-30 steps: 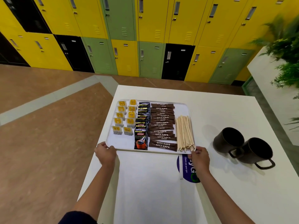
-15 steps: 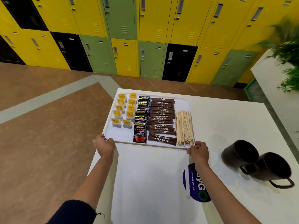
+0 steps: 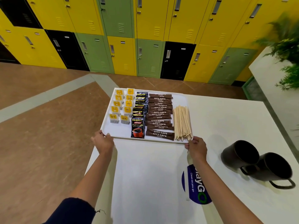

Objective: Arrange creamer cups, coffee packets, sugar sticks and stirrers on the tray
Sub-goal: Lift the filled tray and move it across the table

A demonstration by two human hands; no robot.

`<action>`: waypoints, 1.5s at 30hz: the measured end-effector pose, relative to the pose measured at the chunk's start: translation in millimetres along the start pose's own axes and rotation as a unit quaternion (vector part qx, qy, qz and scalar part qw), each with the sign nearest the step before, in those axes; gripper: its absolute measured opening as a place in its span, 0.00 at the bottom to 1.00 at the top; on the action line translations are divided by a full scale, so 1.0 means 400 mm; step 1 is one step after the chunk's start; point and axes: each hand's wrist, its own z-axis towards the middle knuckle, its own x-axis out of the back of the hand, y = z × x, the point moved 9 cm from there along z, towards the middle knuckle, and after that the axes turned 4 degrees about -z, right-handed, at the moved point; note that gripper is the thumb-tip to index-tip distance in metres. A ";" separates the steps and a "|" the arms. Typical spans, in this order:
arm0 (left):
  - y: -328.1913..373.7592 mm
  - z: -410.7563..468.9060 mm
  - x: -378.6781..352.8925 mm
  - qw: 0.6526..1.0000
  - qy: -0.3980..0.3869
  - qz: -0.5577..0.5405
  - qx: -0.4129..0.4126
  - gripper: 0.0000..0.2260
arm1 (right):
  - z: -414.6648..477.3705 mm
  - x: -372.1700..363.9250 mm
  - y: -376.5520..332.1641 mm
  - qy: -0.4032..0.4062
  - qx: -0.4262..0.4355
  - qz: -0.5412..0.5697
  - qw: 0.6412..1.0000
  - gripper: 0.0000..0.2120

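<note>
At the far left of the white table (image 3: 145, 175), the left hand (image 3: 103, 141) and the right hand (image 3: 196, 147) each curl their fingers round a near corner of the white tray (image 3: 119, 130), which carries, left to right, yellow-labelled packs (image 3: 123, 107), coffee packets (image 3: 140, 113), sugar sticks (image 3: 159, 117) and wooden stirrers (image 3: 182, 123) in rows.

Back wall: I see lockers (image 3: 121, 55) in yellow, green and black, stacked in two rows.
Floor: brown floor (image 3: 40, 151), with a pale grey stripe (image 3: 48, 96) crossing it.
Furniture: white table (image 3: 226, 118); beyond its right edge, a white ledge (image 3: 267, 76) with green plants (image 3: 286, 41).
</note>
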 end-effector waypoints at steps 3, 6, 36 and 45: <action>0.012 -0.071 0.006 1.000 0.012 0.010 -0.024 0.18 | -0.028 0.022 0.007 -0.003 0.020 -0.022 1.000 0.13; 0.028 -0.195 -0.001 0.997 0.018 0.018 -0.077 0.19 | -0.073 0.056 0.042 -0.010 0.024 -0.040 0.999 0.14; 0.113 -1.115 -0.605 0.866 -0.428 0.046 -0.253 0.17 | -0.048 0.673 0.230 0.083 0.097 -0.020 0.992 0.14; 0.185 -1.068 -0.610 0.895 -0.343 -0.007 -0.284 0.07 | -0.003 0.615 0.193 0.009 0.132 -0.060 0.989 0.12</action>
